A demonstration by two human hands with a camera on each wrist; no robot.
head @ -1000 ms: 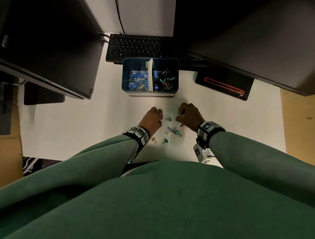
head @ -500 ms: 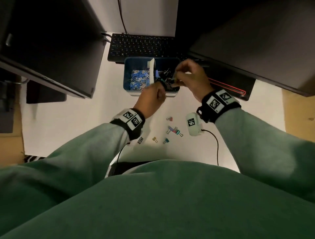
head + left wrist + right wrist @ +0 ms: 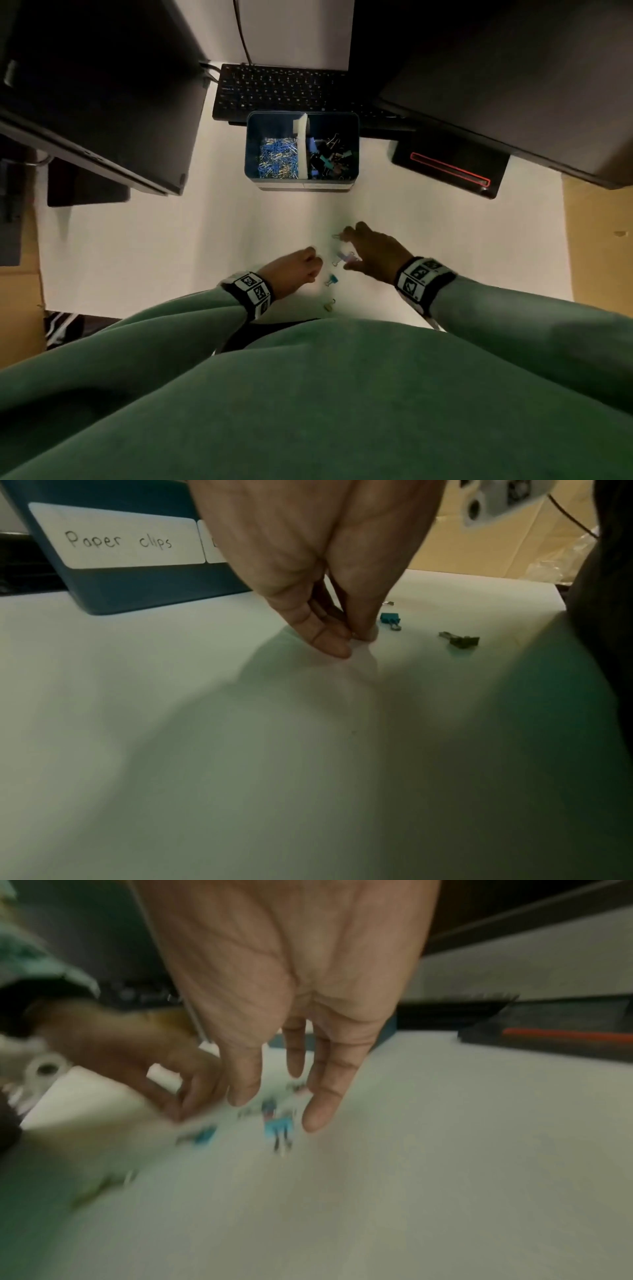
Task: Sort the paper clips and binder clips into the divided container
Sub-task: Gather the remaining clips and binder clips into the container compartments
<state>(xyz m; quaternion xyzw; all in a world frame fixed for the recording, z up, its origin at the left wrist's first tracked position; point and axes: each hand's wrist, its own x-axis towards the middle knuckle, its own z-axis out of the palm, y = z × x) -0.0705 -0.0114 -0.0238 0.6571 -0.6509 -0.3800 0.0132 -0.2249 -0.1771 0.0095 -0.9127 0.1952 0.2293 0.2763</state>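
The blue divided container (image 3: 251, 154) stands at the back, with paper clips (image 3: 277, 159) on its left side and binder clips (image 3: 330, 157) on its right. Several small binder clips lie loose on the white table: a purple one (image 3: 345, 256), a blue one (image 3: 331, 279) and a gold one (image 3: 329, 305). My left hand (image 3: 317, 269) has thumb and fingers (image 3: 329, 642) pinched together on the table, left of the blue clip (image 3: 390, 619); what they pinch is too small to tell. My right hand (image 3: 347, 248) hovers with fingers (image 3: 318, 1115) spread over the purple and blue clips (image 3: 279, 1126), holding nothing.
A black keyboard (image 3: 274, 90) lies behind the container. Dark monitors (image 3: 102, 85) overhang both sides, and a black base with a red stripe (image 3: 448, 168) sits at the back right. The container's front label (image 3: 120, 541) reads "Paper clips". The table's front edge is at my body.
Both hands have come back from the container's binder clip side to the loose clips near me. The right hand, curled over the container half a second ago, now has its fingers spread.
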